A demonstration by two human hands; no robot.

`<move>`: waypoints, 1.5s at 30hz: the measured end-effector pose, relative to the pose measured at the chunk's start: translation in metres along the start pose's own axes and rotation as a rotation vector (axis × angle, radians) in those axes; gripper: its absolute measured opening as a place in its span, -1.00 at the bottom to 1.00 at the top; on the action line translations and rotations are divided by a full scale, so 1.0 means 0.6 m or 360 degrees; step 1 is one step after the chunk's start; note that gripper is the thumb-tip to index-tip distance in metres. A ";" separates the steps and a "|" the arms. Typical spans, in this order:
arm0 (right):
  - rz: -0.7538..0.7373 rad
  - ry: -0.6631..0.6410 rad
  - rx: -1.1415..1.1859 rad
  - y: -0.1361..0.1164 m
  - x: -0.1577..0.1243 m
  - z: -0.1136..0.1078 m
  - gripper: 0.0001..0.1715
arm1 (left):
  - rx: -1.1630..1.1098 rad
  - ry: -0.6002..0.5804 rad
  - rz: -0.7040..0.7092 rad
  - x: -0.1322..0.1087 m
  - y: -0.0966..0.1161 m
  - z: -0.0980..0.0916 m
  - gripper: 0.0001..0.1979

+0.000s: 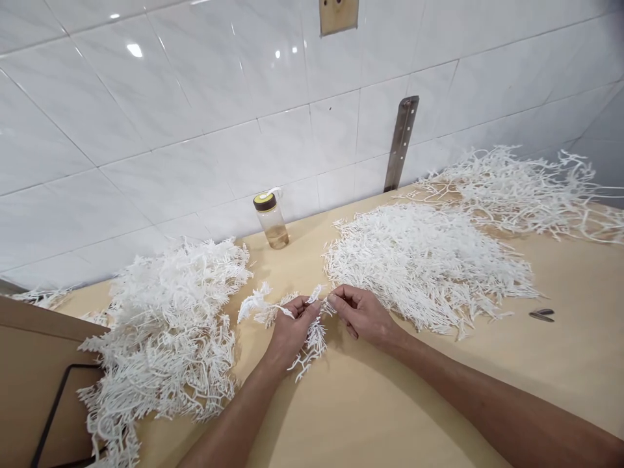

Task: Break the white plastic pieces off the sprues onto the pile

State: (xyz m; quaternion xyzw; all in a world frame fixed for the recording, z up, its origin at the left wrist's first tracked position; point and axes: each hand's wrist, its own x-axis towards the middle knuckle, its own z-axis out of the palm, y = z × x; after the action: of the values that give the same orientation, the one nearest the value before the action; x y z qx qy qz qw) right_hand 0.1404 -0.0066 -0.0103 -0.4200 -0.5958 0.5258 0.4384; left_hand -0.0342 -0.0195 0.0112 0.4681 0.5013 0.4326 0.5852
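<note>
My left hand (295,328) is closed, thumb against fingers, on a white branched plastic sprig (316,335). Feathery ends of white sprigs stick out on both sides of that hand and hang below it. Close beside it, my right hand (361,313) pinches a small white piece (329,303) at the fingertips; whether it is joined to the left hand's sprig I cannot tell. To the left lies a large heap of bushy white sprigs (170,325). A heap of finer white pieces (424,260) spreads just beyond my right hand.
Long white branching strands (526,192) are piled at the back right. A clear bottle (273,224) with a dark lid stands near the tiled wall. A metal strip (402,143) leans there. Small dark objects (542,315) lie at right. A cardboard box (43,377) fills the left edge.
</note>
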 end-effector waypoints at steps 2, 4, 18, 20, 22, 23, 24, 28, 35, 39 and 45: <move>0.0024 0.0006 -0.0001 0.001 0.002 -0.002 -0.60 | 0.0106 0.0014 -0.0009 0.003 0.005 0.002 -0.58; 0.0049 0.0015 0.0011 0.003 0.005 -0.004 -0.58 | 0.0196 0.0047 -0.0012 0.008 0.012 0.004 -0.57; 0.0192 0.0021 -0.0129 -0.008 0.047 -0.021 -0.68 | 0.0374 0.0213 0.0146 0.036 0.029 0.013 -0.68; 0.0174 0.0030 -0.0132 -0.006 0.045 -0.019 -0.67 | 0.0379 0.0232 0.0157 0.035 0.027 0.013 -0.66; 0.0160 0.0017 -0.0139 -0.002 0.042 -0.018 -0.66 | 0.0395 0.0222 0.0146 0.035 0.024 0.011 -0.63; 0.0149 0.0009 -0.0157 -0.001 0.040 -0.018 -0.66 | 0.0403 0.0214 0.0132 0.035 0.023 0.009 -0.62; 0.0137 0.0001 -0.0180 0.000 0.038 -0.019 -0.66 | 0.0411 0.0205 0.0118 0.036 0.022 0.007 -0.62; 0.0102 -0.0023 -0.0215 0.003 0.035 -0.021 -0.67 | 0.0383 0.0160 0.0092 0.040 0.022 -0.006 -0.60; 0.0029 -0.0039 -0.0210 0.008 0.033 -0.015 -0.67 | 0.0180 0.0065 0.0048 0.046 0.015 -0.021 -0.62; -0.0017 -0.0048 -0.0256 0.002 0.030 -0.013 -0.68 | 0.0158 0.0024 0.0072 0.045 0.014 -0.020 -0.61; -0.0121 0.0017 -0.0473 -0.009 0.026 -0.006 -0.71 | 0.0264 0.0084 0.0073 0.042 0.021 -0.014 -0.61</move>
State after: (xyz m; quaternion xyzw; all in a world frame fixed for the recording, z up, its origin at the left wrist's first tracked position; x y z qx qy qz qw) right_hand 0.1396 0.0088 -0.0037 -0.4601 -0.6802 0.4127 0.3941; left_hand -0.0397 0.0081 0.0183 0.5149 0.5396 0.4151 0.5210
